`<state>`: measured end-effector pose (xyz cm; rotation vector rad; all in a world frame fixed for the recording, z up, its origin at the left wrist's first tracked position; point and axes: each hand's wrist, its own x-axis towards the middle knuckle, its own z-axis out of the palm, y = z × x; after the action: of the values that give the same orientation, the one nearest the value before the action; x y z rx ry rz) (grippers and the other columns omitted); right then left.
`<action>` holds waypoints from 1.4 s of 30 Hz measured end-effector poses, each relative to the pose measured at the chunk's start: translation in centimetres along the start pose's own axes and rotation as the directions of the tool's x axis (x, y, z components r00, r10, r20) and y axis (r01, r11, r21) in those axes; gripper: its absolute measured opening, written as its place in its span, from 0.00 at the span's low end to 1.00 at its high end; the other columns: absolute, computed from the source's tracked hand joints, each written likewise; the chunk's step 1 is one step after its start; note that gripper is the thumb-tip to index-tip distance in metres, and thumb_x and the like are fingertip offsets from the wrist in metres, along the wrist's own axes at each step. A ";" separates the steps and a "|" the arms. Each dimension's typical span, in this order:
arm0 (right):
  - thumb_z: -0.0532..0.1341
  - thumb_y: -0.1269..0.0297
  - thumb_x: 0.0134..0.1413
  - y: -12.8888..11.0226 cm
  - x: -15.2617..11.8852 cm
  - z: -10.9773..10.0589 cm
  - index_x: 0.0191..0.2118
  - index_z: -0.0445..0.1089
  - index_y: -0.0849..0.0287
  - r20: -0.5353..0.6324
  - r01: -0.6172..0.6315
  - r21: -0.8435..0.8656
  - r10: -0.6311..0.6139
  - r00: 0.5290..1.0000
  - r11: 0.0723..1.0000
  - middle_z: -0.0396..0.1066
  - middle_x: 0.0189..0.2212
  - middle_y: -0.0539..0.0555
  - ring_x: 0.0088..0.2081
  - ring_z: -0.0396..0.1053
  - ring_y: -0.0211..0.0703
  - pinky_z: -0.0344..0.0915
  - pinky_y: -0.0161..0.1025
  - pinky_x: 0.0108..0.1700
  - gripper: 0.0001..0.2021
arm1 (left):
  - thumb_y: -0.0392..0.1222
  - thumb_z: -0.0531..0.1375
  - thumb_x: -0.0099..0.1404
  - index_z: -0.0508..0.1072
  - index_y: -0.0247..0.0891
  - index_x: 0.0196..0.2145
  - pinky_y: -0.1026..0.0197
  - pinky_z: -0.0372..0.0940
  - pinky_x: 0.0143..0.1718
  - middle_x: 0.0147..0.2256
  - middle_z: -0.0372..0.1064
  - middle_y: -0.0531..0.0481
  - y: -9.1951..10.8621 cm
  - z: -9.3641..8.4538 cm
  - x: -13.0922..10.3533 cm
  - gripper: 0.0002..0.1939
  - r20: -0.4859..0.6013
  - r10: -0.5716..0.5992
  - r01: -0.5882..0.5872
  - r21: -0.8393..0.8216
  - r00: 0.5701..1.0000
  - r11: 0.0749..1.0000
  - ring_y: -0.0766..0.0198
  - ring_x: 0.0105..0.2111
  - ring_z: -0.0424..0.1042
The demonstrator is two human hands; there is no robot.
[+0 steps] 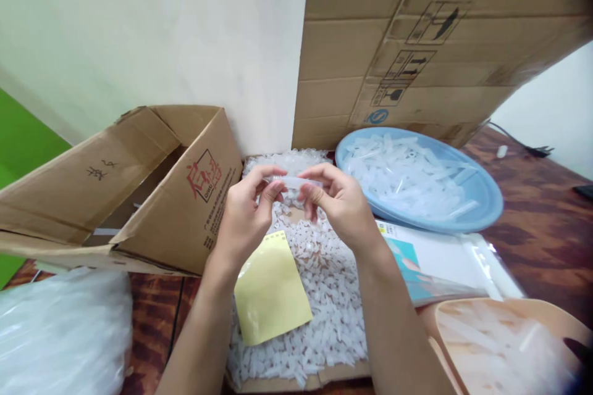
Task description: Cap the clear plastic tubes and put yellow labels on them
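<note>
Between my two hands is a slim translucent plastic tube, held level by its ends. My left hand pinches its left end with thumb and fingers. At the other end, my right hand has thumb and fingertips closed on the tube. Below them spreads a layer of small whitish translucent plastic pieces on cardboard. A yellow sheet of paper with punched holes along its top lies on these pieces, near my left forearm. The fingers partly cover the tube's ends.
An open cardboard box stands left. A blue basin of translucent pieces sits right, before a large carton. A peach-coloured tray with more pieces is at lower right, a filled clear bag at lower left. A flat plastic-wrapped packet lies below the basin.
</note>
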<state>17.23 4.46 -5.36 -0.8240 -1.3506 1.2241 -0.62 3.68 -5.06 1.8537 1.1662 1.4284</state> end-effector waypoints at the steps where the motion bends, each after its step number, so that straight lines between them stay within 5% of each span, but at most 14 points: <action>1: 0.68 0.49 0.62 0.0 -0.1 0.0 0.38 0.72 0.57 0.008 -0.052 0.026 0.052 0.999 0.998 0.72 0.22 0.45 0.14 0.65 0.33 0.58 0.29 0.14 0.15 | 0.42 0.60 0.75 0.76 0.39 0.47 0.68 0.68 0.33 0.31 0.77 0.53 0.0 0.0 0.0 0.08 0.004 0.017 -0.017 0.014 1.000 1.000 0.67 0.31 0.77; 4: 0.64 0.45 0.64 0.0 0.0 0.3 0.32 0.69 0.57 -0.016 -0.115 0.075 0.117 0.993 0.991 0.68 0.16 0.44 0.10 0.56 0.30 0.46 0.29 0.10 0.19 | 0.41 0.60 0.75 0.76 0.39 0.47 0.68 0.68 0.34 0.32 0.78 0.52 0.0 -0.3 0.1 0.07 0.039 0.031 -0.033 0.040 0.999 0.999 0.67 0.32 0.78; 11: 0.71 0.53 0.59 0.6 0.3 0.6 0.43 0.78 0.56 -0.111 0.080 0.116 -0.067 0.992 0.990 0.72 0.24 0.46 0.21 0.66 0.34 0.62 0.31 0.21 0.13 | 0.40 0.59 0.75 0.76 0.40 0.51 0.62 0.69 0.42 0.44 0.79 0.47 -0.1 -0.7 0.1 0.10 0.137 -0.007 -0.006 0.098 0.991 0.995 0.62 0.39 0.78; 15: 0.70 0.57 0.61 0.3 0.2 0.4 0.48 0.81 0.50 -0.030 0.186 0.058 -0.184 0.982 0.981 0.77 0.45 0.53 0.44 0.75 0.42 0.73 0.37 0.44 0.11 | 0.40 0.55 0.77 0.76 0.39 0.49 0.62 0.67 0.41 0.39 0.78 0.48 0.1 -0.6 0.1 0.11 0.294 -0.055 0.027 0.099 0.954 0.995 0.62 0.38 0.76; 18: 0.68 0.57 0.64 0.4 0.0 0.0 0.55 0.79 0.47 0.080 0.170 0.082 -0.176 0.981 0.982 0.74 0.58 0.55 0.57 0.71 0.49 0.72 0.43 0.54 0.15 | 0.40 0.55 0.77 0.76 0.37 0.40 0.62 0.67 0.40 0.36 0.78 0.49 0.4 -0.6 0.1 0.11 0.443 -0.109 0.091 0.062 0.890 0.994 0.62 0.37 0.76; 21: 0.68 0.56 0.64 0.9 -0.1 -0.1 0.53 0.79 0.49 0.136 0.047 0.235 -0.081 0.987 0.971 0.80 0.50 0.56 0.49 0.77 0.50 0.76 0.46 0.47 0.14 | 0.41 0.59 0.74 0.78 0.36 0.35 0.61 0.68 0.39 0.35 0.79 0.49 0.5 -0.1 0.0 0.11 0.430 -0.137 0.129 0.049 0.892 0.990 0.60 0.36 0.77; 25: 0.76 0.62 0.52 1.4 0.3 0.6 0.41 0.80 0.53 -0.135 0.086 0.279 -0.050 0.990 0.957 0.83 0.38 0.52 0.43 0.80 0.47 0.77 0.41 0.44 0.11 | 0.44 0.68 0.66 0.81 0.38 0.32 0.59 0.67 0.37 0.32 0.80 0.51 0.6 1.6 -0.3 0.07 0.174 -0.150 0.128 0.131 0.973 0.983 0.60 0.32 0.76; 29: 0.80 0.63 0.42 1.0 0.6 1.6 0.35 0.76 0.54 -0.296 0.112 0.227 -0.041 0.954 0.968 0.81 0.34 0.51 0.38 0.80 0.46 0.77 0.40 0.39 0.16 | 0.46 0.71 0.62 0.81 0.39 0.31 0.59 0.66 0.35 0.30 0.81 0.50 0.7 2.6 -0.3 0.09 0.001 -0.141 0.137 0.218 0.990 0.966 0.59 0.29 0.77; 32: 0.79 0.59 0.44 0.5 0.5 1.4 0.36 0.72 0.53 -0.238 0.111 0.242 -0.052 0.970 0.964 0.79 0.33 0.48 0.37 0.77 0.43 0.75 0.39 0.40 0.17 | 0.44 0.67 0.67 0.81 0.38 0.32 0.60 0.68 0.37 0.31 0.81 0.50 0.6 2.0 -0.2 0.08 0.195 -0.118 0.082 0.183 0.974 0.980 0.60 0.32 0.77; 35: 0.75 0.54 0.53 0.2 0.1 0.4 0.39 0.76 0.52 0.038 -0.006 0.153 0.000 0.999 0.988 0.78 0.35 0.51 0.40 0.77 0.46 0.74 0.39 0.40 0.13 | 0.42 0.61 0.73 0.82 0.39 0.38 0.59 0.69 0.43 0.38 0.82 0.49 0.3 1.0 -0.2 0.10 0.441 -0.091 0.047 0.110 0.893 0.993 0.58 0.40 0.79; 37: 0.70 0.50 0.59 0.3 0.1 -0.1 0.37 0.80 0.54 0.178 -0.037 0.037 0.030 0.984 0.999 0.79 0.38 0.54 0.43 0.76 0.47 0.73 0.40 0.42 0.13 | 0.43 0.61 0.72 0.82 0.40 0.43 0.58 0.69 0.46 0.43 0.82 0.48 0.0 0.8 -0.3 0.09 0.490 -0.102 0.056 0.106 0.866 0.993 0.56 0.43 0.79; 39: 0.63 0.45 0.65 0.7 0.2 0.0 0.30 0.81 0.56 0.145 -0.004 0.015 0.002 0.989 1.000 0.80 0.42 0.56 0.46 0.76 0.48 0.72 0.41 0.45 0.21 | 0.43 0.63 0.70 0.82 0.39 0.41 0.58 0.68 0.43 0.40 0.82 0.49 -0.1 1.1 -0.3 0.08 0.459 -0.134 0.071 0.154 0.878 0.986 0.56 0.40 0.79; 42: 0.56 0.40 0.68 1.5 0.6 1.3 0.18 0.73 0.57 -0.156 0.047 0.034 -0.041 0.987 0.998 0.82 0.41 0.58 0.46 0.78 0.48 0.72 0.42 0.48 0.32 | 0.44 0.66 0.68 0.83 0.37 0.33 0.60 0.64 0.34 0.29 0.80 0.49 -0.2 2.3 -0.5 0.09 0.339 -0.186 0.099 0.259 0.922 0.961 0.60 0.27 0.75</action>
<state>15.56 5.14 -6.53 -0.8407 -1.2098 1.1241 1.44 3.60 -6.17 2.0340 1.2929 0.8476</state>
